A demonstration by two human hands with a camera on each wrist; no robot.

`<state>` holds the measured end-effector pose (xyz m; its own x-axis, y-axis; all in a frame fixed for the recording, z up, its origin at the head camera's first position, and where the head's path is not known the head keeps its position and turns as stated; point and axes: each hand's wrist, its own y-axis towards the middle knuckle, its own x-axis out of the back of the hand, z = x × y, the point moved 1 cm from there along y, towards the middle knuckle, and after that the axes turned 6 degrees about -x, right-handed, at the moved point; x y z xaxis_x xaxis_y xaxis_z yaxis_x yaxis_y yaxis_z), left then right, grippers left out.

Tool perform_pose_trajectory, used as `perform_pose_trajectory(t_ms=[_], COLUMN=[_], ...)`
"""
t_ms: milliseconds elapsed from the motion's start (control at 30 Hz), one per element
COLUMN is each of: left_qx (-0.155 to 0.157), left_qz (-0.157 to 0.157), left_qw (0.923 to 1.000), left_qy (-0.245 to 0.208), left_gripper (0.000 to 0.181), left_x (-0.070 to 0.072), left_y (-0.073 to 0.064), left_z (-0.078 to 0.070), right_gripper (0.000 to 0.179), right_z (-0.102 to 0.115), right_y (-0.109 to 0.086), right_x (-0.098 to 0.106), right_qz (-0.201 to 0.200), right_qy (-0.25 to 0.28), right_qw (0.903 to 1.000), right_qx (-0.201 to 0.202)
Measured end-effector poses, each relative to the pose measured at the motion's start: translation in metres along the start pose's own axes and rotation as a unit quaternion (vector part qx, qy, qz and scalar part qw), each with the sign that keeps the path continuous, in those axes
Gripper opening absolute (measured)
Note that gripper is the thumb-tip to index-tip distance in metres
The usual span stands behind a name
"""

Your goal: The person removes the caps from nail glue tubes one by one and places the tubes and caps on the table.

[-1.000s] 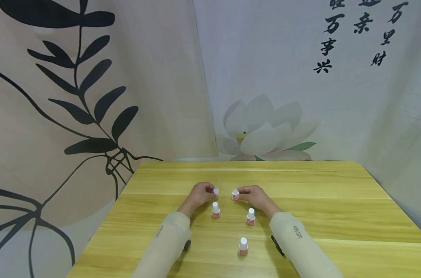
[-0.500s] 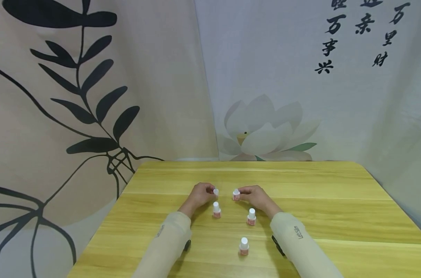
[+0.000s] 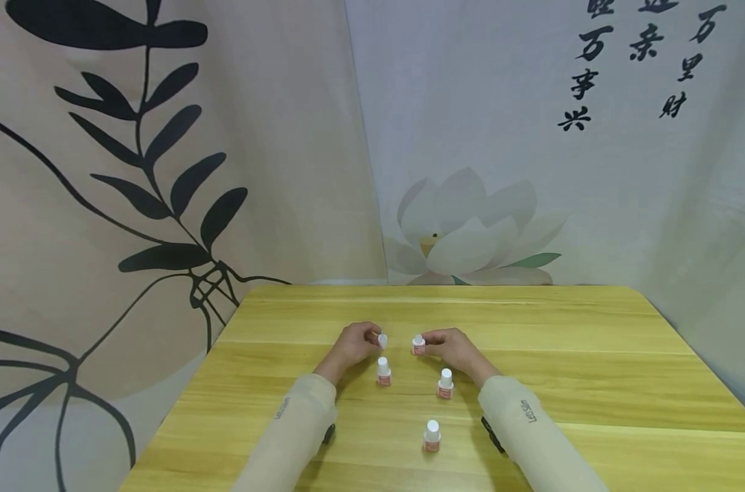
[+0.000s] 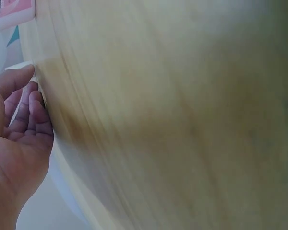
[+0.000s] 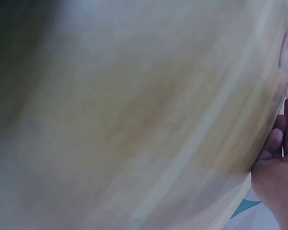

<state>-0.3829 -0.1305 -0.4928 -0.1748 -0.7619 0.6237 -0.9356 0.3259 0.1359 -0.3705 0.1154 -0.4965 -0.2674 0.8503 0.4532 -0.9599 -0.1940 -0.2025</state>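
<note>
At the middle of the table my left hand (image 3: 358, 344) pinches a small white bottle (image 3: 382, 341) between thumb and fingertips. No label shows on it in the head view; in the left wrist view the fingers (image 4: 20, 79) mostly cover it. A little to the right, my right hand (image 3: 454, 346) holds a small bottle (image 3: 418, 346) with a pink label and white cap by its right side. A similar capped bottle (image 3: 383, 372) stands upright just in front of the left hand. Another bottle (image 3: 445, 385) stands near the right wrist.
One more pink-labelled bottle (image 3: 432, 436) stands upright closer to the body, between the forearms. All are on a wooden table (image 3: 594, 355). A printed cloth (image 3: 299, 137) hangs behind the table's far edge.
The white bottle in my left fingers looks slightly more tilted now. My right hand and the standing bottles stay in place; the view has shifted a little.
</note>
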Motion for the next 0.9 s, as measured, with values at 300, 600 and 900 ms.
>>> perform_pose_trajectory(t_ms=[300, 600, 900], left_qx=[0.022, 0.023, 0.021], left_qz=[0.008, 0.004, -0.021], left_qw=[0.9997, 0.9993, 0.9992], left_qy=[-0.007, -0.029, -0.026], left_gripper=[0.042, 0.041, 0.037], left_x=[0.01, 0.018, 0.036], left_y=[-0.005, -0.007, -0.004], left_z=[0.003, -0.003, -0.014], right_gripper=[0.031, 0.032, 0.037], right_z=[0.0, -0.004, -0.008], right_y=[0.0, -0.001, -0.009], right_x=[0.0, 0.0, 0.016], right_qz=[-0.002, 0.003, 0.038], right_qy=[-0.004, -0.014, -0.008], right_qw=[1.0, 0.9997, 0.9986], right_qx=[-0.004, 0.021, 0.037])
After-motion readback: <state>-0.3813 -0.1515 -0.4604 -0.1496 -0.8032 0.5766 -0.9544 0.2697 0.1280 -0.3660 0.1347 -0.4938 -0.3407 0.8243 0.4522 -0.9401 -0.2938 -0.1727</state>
